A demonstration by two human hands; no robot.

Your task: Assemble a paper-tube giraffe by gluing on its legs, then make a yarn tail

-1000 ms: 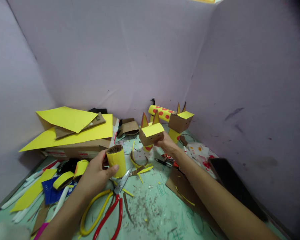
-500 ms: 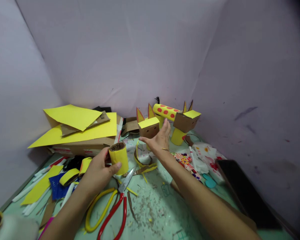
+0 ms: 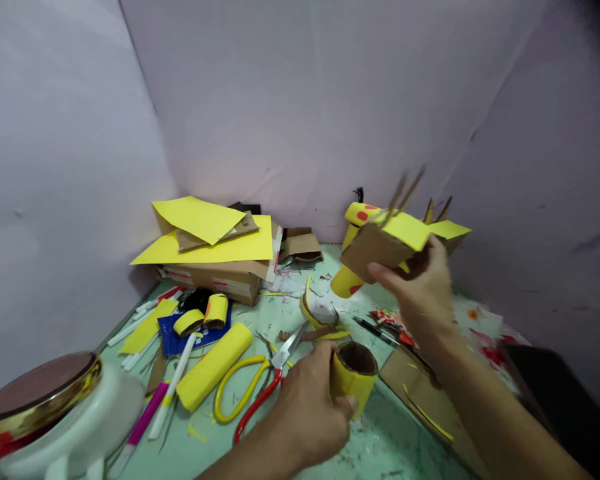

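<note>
Tube (image 3: 362,389) (yellow) in curled left hand (image 3: 313,408), box (image 3: 375,252) seemingly pinched in right hand (image 3: 425,290)

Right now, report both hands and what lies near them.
Left hand gripping yellow-covered cardboard tube. Right hand holding eared cardboard box, yellow on top. Scissors on table, close by left hand.

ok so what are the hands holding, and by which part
The left hand holds the short yellow tube by its side, open end up. The right hand grips the yellow-topped cardboard box, thumb at its lower edge, fingers at its right end.
</note>
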